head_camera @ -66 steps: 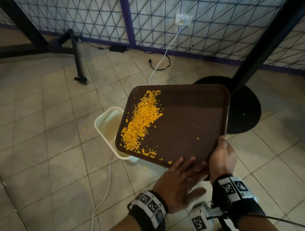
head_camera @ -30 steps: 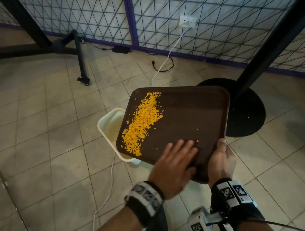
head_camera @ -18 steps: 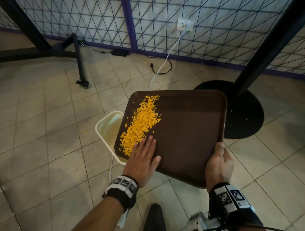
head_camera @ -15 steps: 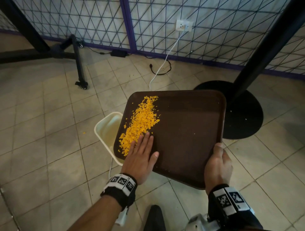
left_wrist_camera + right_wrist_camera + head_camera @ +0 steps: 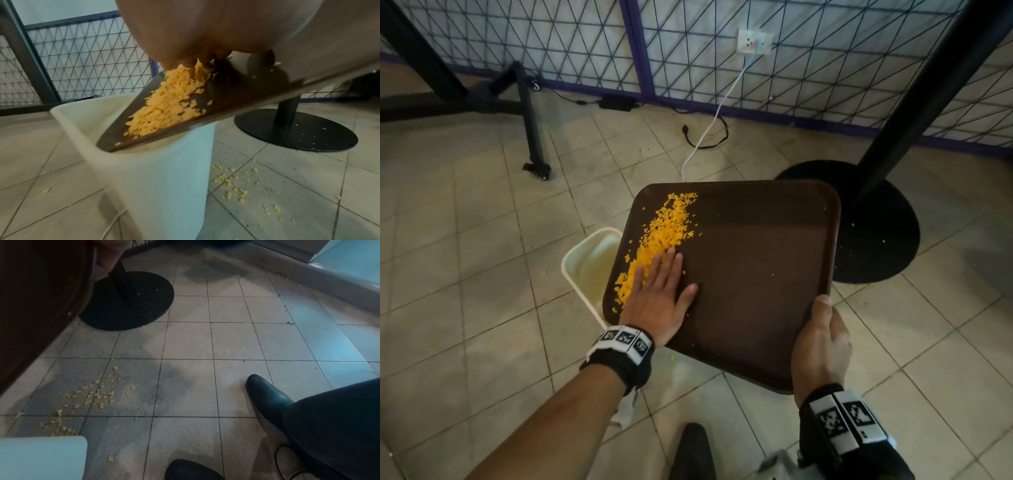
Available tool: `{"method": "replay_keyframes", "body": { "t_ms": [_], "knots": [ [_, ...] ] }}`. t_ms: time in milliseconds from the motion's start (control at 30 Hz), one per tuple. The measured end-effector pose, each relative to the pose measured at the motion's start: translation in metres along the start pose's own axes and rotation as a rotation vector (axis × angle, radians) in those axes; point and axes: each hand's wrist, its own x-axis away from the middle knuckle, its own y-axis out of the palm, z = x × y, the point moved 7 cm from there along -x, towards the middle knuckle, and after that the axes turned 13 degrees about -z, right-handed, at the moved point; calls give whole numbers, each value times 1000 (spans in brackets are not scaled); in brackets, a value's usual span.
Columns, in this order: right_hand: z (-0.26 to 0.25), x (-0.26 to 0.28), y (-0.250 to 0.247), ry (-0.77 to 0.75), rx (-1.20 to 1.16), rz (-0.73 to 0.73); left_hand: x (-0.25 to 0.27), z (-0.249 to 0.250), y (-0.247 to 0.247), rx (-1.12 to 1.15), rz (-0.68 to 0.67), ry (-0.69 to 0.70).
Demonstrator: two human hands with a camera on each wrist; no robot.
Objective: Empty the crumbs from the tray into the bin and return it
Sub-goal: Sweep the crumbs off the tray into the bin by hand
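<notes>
Nearest, the right hand has its grip curled round the near right edge of the brown tray, thumb on top, holding it tilted down to the left. Just left of it, the left hand lies flat on the tray floor, fingers straight and holding nothing, its fingertips against the near end of the orange crumbs. The crumbs lie banked along the tray's left side, whose low corner dips inside the rim of the cream bin on the floor below.

The risk is spillage: scattered crumbs already lie on the floor tiles right of the bin. The bin mouth looks narrower than the band of crumbs, so a broad push or steeper tilt would likely send more over the tray's long edge, missing the bin.
</notes>
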Motion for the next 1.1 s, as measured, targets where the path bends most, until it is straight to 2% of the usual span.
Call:
{"method": "replay_keyframes", "body": {
  "t_ms": [100, 200, 300, 433, 600, 667, 767, 867, 967, 1100],
  "knots": [
    [3, 0, 0, -1, 1, 11, -5, 13, -21, -6, 75, 80],
    [3, 0, 0, -10, 8, 14, -32, 38, -57, 1, 163, 156],
    [3, -2, -1, -25, 19, 3, -63, 50, -73, -12, 160, 190],
    [-3, -1, -1, -76, 42, -14, -84, 26, -72, 37, 114, 107],
    [-3, -1, -2, -83, 32, -43, -61, -18, -44, 59, 67, -15],
    [-3, 0, -2, -68, 19, -56, -57, -21, -49, 58, 95, -18],
    [-3, -1, -2, -63, 30, -58, -67, -3, -73, 51, 170, 53],
    [-1, -2, -2, -61, 48, -50, -85, 16, -89, 24, 171, 102],
    [-2, -4, -3, -83, 65, -38, -96, 8, -85, 32, 125, 60],
    [-4, -3, -2, -105, 93, -40, -87, -27, -68, 48, 66, -43]
  ]
}}
